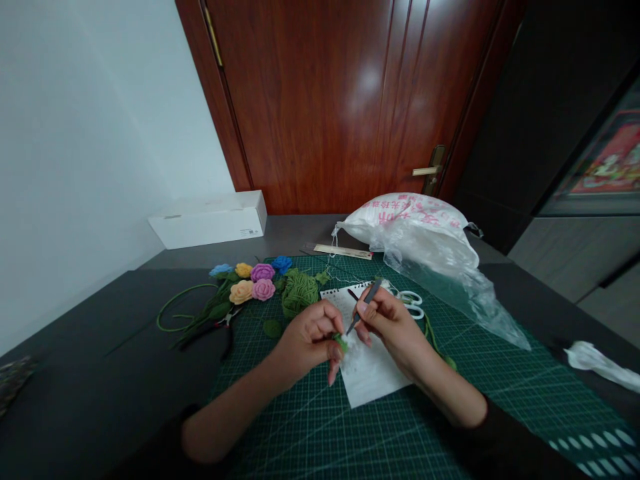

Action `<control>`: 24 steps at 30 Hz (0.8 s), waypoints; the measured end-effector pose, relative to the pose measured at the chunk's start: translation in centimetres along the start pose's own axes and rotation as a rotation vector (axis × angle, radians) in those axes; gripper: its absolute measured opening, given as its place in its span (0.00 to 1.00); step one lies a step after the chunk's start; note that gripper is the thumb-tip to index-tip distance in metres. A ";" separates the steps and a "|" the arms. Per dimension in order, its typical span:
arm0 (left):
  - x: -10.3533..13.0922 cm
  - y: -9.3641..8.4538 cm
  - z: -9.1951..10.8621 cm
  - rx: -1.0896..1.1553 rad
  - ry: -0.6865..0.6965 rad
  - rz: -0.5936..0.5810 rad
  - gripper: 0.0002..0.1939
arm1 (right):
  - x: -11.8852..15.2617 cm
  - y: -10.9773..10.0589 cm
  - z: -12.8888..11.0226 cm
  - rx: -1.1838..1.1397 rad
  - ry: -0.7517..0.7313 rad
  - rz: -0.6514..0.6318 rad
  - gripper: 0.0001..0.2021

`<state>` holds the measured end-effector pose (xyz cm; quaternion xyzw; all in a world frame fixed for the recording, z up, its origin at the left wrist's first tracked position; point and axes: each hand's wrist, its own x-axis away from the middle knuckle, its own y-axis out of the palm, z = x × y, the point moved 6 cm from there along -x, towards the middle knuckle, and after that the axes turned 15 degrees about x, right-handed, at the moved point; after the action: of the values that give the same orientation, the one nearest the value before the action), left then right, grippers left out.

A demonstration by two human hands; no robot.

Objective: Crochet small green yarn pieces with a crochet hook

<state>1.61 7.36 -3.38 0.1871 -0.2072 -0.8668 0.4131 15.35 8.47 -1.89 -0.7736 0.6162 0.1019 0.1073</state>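
Over the sheet of white paper (pixel 373 379), my left hand (pixel 310 340) pinches a small green piece (pixel 341 342) with white fluff at its edge. My right hand (pixel 387 320) is closed on dark tweezers (pixel 369 300), whose tips point down at the fluff beside the green piece. A ball of green yarn (pixel 299 292) lies just beyond my left hand. White-handled scissors (pixel 413 303) rest behind my right hand, partly hidden.
Crocheted flowers (pixel 263 289) and black-handled pliers (pixel 227 320) lie to the left on the green cutting mat (pixel 300 427). Behind are a white box (pixel 215 217), a ruler (pixel 343 251) and a large white bag (pixel 410 223). Crumpled white material (pixel 600 363) is at the right.
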 end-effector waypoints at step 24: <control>0.0 -0.2 0.7 0.001 0.090 0.089 0.12 | 1.1 -1.7 -1.5 0.182 -0.222 0.300 0.10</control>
<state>1.08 7.63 -2.88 0.2167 -0.1968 -0.8383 0.4599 17.34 7.34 -0.67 -0.6445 0.7154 0.1450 0.2277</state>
